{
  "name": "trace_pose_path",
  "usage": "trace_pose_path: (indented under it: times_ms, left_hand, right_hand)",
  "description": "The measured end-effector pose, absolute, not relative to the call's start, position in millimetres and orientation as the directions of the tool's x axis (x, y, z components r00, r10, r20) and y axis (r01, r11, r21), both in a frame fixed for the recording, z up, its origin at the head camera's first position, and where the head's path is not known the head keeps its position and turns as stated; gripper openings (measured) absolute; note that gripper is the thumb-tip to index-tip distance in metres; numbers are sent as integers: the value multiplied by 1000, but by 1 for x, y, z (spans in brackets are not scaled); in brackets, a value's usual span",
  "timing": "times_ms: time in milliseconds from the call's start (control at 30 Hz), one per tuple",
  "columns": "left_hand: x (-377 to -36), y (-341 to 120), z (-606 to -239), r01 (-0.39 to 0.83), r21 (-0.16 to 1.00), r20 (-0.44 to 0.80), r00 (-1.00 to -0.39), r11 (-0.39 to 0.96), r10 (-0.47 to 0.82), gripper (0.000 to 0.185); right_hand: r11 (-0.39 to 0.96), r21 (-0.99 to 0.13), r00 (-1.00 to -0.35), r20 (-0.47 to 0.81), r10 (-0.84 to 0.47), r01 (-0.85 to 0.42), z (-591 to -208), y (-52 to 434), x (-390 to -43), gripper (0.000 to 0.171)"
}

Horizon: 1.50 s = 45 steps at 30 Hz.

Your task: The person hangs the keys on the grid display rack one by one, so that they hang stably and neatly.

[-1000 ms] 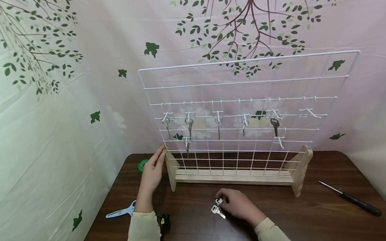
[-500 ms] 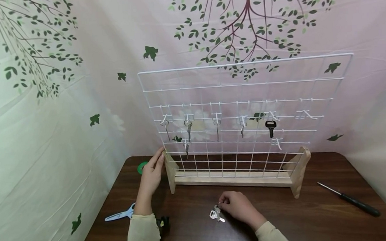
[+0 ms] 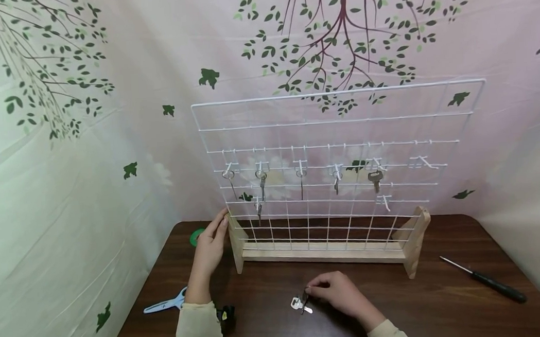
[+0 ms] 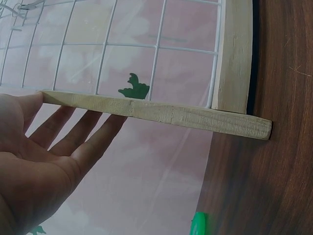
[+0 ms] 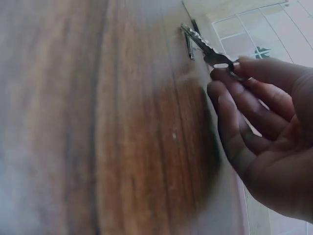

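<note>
Silver keys [image 3: 301,303] pinched in curled right hand [image 3: 335,294] near table's front edge; left hand [image 3: 211,242], fingers straight, rests against rack's wooden left foot [image 3: 236,241].

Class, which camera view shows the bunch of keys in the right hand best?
The right wrist view: the keys fill the frame, pinched by the right hand. The head view shows them small on the table. The left wrist view shows none.
</note>
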State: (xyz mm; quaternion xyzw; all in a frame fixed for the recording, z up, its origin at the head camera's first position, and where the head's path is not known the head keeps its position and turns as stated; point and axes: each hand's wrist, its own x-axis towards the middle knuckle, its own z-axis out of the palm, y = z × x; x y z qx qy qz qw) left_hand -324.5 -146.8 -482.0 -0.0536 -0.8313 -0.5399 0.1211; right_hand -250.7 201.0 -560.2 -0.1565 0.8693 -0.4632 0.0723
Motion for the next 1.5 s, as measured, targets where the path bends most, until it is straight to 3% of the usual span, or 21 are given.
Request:
trace_pose_path:
  times_ms: [167,267,567,833,1133,1367,1500]
  left_hand:
    - [-322,-147,-483,218,881,260,-965,420,-43,49]
    - [-322,-146,-482,223,882,263,-964,416,-40,49]
    - [-324,-146,-480,216,887,258,-965,408,-48,50]
    - [-323,-147,-480,225,888,264,-963,401,-46,50]
    - [-323,-146,-482,221,885,262,-964,410,-46,50]
    - [-323,-146,-485,218,885,262,-963,411,-55,49]
    - [-324,-145,-486,234,879,282,-958,417,-58,48]
  right_hand:
    - [367,-924,-944,-22,-329,-106,-556,203,-246,25]
    - [343,-935,-958,-11,-286,-92,-548,204,-243,26]
    - [180,-971,-971,118,-206,-156,-513,215,-227,28]
    - [140,-959,-969,241,-51,-246,-482,226,-213,26]
    - [-8,-899,-893,434,121,-438,-457,250,-209,26]
    - [4,-919,-851,367,374,-395,-440,262,-211,30]
    - [11,-912,-810,369,455,-409,-434,267,-214,31]
